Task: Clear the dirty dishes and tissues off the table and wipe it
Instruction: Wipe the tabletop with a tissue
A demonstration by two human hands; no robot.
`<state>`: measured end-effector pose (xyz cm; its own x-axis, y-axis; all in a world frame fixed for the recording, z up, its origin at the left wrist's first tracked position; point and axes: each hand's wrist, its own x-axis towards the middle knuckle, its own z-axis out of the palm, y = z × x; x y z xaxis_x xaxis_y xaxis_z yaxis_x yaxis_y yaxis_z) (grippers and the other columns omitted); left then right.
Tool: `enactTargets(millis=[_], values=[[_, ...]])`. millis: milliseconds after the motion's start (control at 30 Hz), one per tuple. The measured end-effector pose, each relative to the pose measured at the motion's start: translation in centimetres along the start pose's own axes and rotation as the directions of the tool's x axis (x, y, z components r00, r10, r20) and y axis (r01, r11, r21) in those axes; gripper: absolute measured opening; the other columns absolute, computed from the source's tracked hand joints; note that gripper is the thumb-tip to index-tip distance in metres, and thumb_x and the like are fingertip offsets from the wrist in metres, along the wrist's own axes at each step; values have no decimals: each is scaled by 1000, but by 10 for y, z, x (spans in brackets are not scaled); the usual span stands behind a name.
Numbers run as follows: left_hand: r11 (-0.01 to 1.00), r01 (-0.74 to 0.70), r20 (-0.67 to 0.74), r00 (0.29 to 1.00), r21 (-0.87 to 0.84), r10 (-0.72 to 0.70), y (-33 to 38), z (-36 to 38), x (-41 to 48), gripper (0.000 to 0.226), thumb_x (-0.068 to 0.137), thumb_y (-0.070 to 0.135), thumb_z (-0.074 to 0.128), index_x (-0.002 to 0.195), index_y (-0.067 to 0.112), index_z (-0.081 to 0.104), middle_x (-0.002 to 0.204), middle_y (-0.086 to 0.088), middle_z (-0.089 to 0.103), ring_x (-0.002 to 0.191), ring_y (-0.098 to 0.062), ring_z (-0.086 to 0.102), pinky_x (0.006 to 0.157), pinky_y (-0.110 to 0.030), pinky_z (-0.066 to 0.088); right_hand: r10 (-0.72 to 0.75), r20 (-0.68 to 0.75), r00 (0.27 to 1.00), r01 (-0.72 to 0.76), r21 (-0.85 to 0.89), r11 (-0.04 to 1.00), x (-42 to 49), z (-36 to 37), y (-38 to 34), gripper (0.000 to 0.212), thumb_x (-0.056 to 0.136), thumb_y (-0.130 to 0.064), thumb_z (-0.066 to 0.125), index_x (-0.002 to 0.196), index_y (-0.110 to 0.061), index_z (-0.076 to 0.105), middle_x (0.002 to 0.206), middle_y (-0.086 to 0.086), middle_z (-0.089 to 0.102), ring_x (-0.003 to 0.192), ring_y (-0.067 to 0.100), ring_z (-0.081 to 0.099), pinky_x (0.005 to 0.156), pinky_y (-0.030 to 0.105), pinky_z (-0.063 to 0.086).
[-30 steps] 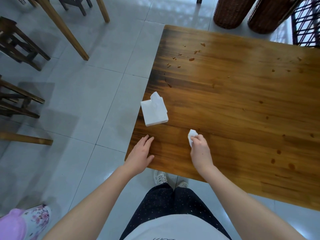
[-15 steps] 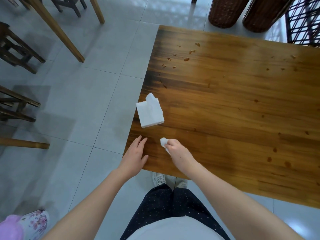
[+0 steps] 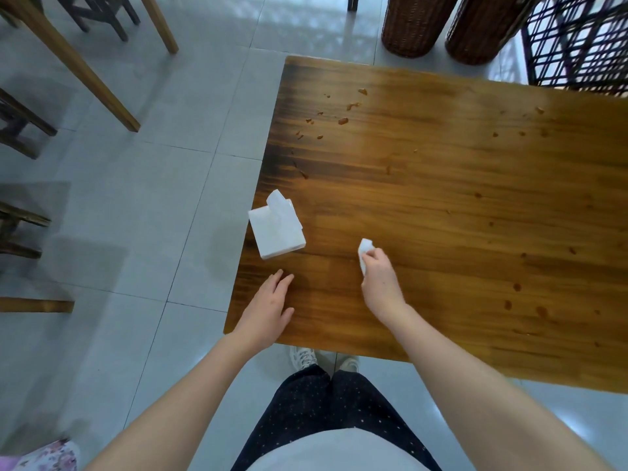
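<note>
One tissue [image 3: 364, 253] pinched in right hand [image 3: 380, 283], pressed on table [image 3: 441, 205]; left hand [image 3: 268, 309] flat, fingers apart, empty. Best to sweep with firm strokes toward crumbs [image 3: 343, 121], skirting napkin pack [image 3: 277, 229].

The brown rectangular wooden tabletop [image 3: 458, 205] shows streaked grain under a smooth, glossy varnish — dotted with small crumbs and wet-looking spots. The white square pack of paper tissues [image 3: 277, 231] looks soft and matt, as does the crumpled white paper tissue [image 3: 364, 248]. Pale grey floor tiles [image 3: 163, 158] are smooth and shiny. Two dark brown woven wicker baskets [image 3: 413, 23] look rough — coarsely textured.
</note>
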<state>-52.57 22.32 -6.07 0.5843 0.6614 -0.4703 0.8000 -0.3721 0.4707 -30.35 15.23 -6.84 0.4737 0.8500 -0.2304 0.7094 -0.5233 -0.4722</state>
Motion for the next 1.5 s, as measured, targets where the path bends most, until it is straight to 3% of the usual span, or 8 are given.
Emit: enactTargets(millis=[167, 433, 600, 967, 1133, 1267, 1400, 1500], values=[[1000, 24, -9, 1000, 1, -24, -9, -1, -2, 61, 98, 28, 50, 151, 23, 21, 159, 1, 15, 146, -19, 16, 117, -36, 24, -187, 138, 973, 181, 50, 982, -35, 25, -23, 51, 83, 14, 54, 132, -1, 47, 128, 7, 45, 103, 16, 48, 92, 20, 44], [999, 10, -15, 1000, 39, -10, 1, 3, 5, 56, 97, 28, 51, 149, 23, 27, 158, 0, 18, 145, -19, 21, 114, -36, 27, -235, 236, 943, 226, 65, 972, -67, 36, -19, 27, 98, -10, 44, 123, -6, 51, 121, 11, 50, 104, 24, 51, 90, 39, 47], [999, 7, 6, 1000, 54, -7, 17, 6, 9, 57, 97, 30, 51, 149, 24, 27, 158, 1, 17, 145, -19, 20, 114, -38, 27, -159, 168, 973, 157, 29, 987, -77, 22, 15, 29, 89, 2, 57, 118, -2, 59, 113, 6, 57, 94, 15, 53, 76, 22, 50], [999, 39, -34, 999, 26, -38, 33, 16, -6, 56, 98, 28, 50, 149, 21, 27, 158, -1, 17, 145, -20, 18, 115, -37, 27, 236, -32, 971, -227, 175, 958, -100, -14, 75, 17, 96, -6, 47, 100, -1, 63, 96, 0, 53, 74, 13, 51, 60, 16, 38], [997, 74, -88, 993, 16, -73, 29, 17, -20, 56, 98, 26, 51, 148, 19, 29, 158, -3, 18, 145, -21, 18, 113, -37, 27, 19, 127, 992, -35, 129, 991, -88, 8, 30, 22, 96, -4, 47, 112, -6, 62, 110, 1, 54, 85, 14, 55, 70, 15, 38], [990, 141, -149, 979, -2, -140, 23, 13, -30, 55, 98, 26, 51, 148, 19, 30, 158, -3, 19, 145, -21, 19, 113, -38, 27, -230, 324, 917, 219, 72, 973, -79, 22, 4, 30, 92, 4, 50, 118, -6, 59, 116, 4, 53, 76, 13, 50, 63, 12, 34], [984, 178, -180, 967, -32, -180, 15, 11, -35, 55, 97, 27, 52, 148, 21, 30, 158, -1, 19, 145, -21, 20, 113, -39, 27, -330, 353, 876, 345, 21, 938, -72, 29, 2, 37, 85, 3, 61, 121, -6, 57, 104, 4, 51, 71, 11, 44, 51, 10, 23], [983, 175, -187, 965, -59, -183, 5, 7, -34, 55, 97, 25, 52, 147, 20, 31, 158, -1, 18, 144, -21, 20, 113, -38, 26, -349, 329, 878, 370, -2, 929, -65, 26, 4, 33, 86, 4, 59, 117, -5, 60, 95, 1, 50, 70, 12, 45, 52, 13, 31]])
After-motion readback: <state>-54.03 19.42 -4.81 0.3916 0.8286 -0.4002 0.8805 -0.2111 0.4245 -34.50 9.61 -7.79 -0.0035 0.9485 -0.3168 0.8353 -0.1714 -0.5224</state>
